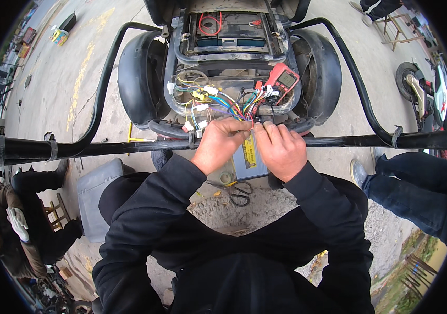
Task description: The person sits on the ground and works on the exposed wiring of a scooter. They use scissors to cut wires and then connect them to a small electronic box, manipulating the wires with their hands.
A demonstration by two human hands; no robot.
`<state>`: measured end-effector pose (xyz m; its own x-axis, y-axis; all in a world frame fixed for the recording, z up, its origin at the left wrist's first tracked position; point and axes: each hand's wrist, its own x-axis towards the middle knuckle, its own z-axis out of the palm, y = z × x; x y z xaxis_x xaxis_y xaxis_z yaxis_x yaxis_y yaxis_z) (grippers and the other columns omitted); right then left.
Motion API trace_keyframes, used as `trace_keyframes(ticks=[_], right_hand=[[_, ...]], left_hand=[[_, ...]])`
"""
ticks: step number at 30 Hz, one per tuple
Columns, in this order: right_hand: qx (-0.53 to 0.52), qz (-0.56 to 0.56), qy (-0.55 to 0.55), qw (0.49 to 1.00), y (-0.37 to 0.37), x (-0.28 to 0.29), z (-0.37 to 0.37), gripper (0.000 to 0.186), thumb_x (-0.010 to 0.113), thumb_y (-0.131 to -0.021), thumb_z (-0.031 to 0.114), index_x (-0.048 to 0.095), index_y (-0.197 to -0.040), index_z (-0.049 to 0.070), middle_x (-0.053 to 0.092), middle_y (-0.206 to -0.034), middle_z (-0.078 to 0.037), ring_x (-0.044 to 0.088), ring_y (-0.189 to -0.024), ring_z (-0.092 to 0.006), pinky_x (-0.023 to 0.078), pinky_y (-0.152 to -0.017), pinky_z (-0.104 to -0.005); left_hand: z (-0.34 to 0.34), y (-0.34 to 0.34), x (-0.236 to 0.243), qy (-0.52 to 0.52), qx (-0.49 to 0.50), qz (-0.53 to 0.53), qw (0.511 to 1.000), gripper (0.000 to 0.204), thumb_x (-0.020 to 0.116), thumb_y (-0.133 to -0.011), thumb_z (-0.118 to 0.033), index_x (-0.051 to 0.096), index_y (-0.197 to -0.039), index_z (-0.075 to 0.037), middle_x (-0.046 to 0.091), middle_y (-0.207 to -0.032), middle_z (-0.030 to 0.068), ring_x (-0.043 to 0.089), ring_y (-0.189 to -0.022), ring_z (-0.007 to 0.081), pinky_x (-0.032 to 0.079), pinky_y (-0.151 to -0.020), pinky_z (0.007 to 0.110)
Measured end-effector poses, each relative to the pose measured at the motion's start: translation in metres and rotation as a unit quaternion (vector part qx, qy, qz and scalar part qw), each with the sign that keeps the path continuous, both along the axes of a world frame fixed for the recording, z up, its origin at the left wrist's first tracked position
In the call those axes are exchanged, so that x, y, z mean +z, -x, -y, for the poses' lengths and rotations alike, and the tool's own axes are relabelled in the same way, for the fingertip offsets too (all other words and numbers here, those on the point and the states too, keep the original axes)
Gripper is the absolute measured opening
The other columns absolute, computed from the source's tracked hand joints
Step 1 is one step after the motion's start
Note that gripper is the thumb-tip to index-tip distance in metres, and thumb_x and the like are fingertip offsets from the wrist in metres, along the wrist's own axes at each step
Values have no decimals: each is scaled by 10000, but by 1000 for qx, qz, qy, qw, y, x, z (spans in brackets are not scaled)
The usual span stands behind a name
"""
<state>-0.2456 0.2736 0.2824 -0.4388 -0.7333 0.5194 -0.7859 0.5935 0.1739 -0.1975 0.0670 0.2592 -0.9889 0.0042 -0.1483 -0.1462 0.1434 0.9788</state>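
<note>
My left hand and my right hand meet over the black crossbar, fingertips almost touching. Both are closed in a pinch on thin wire, part of which the fingers hide. Beyond them spreads a bundle of coloured wires with white connectors and yellow connectors on its left side. A red multimeter leans on the vehicle frame, to the right of the bundle. Below my hands lies a metal box with a yellow label, partly covered by my fingers.
Black-handled scissors lie on the ground between my legs. A black tubular bar crosses in front of me, between wheel fenders. A grey bin stands left. One person stands right; another with a white glove is left.
</note>
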Motion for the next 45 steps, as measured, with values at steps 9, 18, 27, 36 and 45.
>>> trace_keyframes(ticks=[9,18,27,36,45], right_hand=[[-75,486,188,850,5,-6,5,201,660,-1111,238,738,-1094,54,696,-848,-15,668,-626,-166,499,-535,-276],[2,63,-14,998,9,3,-6,309,750,-876,189,751,-1162,73,665,-1020,-10,704,-850,-169,588,-608,-319],[-111,814,347,452,10,-6,6,274,675,-1120,316,683,-1017,63,672,-889,-8,637,-640,-126,491,-541,-297],[-31,131,17,991,0,8,-5,228,715,-983,136,755,-1184,34,754,-1020,-81,772,-898,-249,599,-678,-370],[-99,445,155,876,-1,-12,9,157,714,-1047,198,749,-1118,62,728,-898,-69,678,-632,-222,534,-589,-293]], left_hand=[[0,0,1,-15,-6,1,1000,235,749,-1032,-12,825,-1252,20,823,-1121,76,731,-1037,124,574,-972,308],[1,1,1,-4,2,-1,1000,232,756,-1030,-24,828,-1247,19,831,-1104,77,726,-1029,111,572,-983,302],[-1,0,2,14,-9,-9,1000,230,757,-1028,-23,829,-1244,17,826,-1093,82,723,-1024,112,571,-978,306],[1,1,4,7,-1,-3,1000,234,767,-1023,-19,828,-1245,21,835,-1132,96,735,-1044,120,575,-993,310],[-1,0,3,29,-6,3,1000,242,763,-1026,-26,826,-1256,18,836,-1138,102,739,-1043,125,576,-993,311]])
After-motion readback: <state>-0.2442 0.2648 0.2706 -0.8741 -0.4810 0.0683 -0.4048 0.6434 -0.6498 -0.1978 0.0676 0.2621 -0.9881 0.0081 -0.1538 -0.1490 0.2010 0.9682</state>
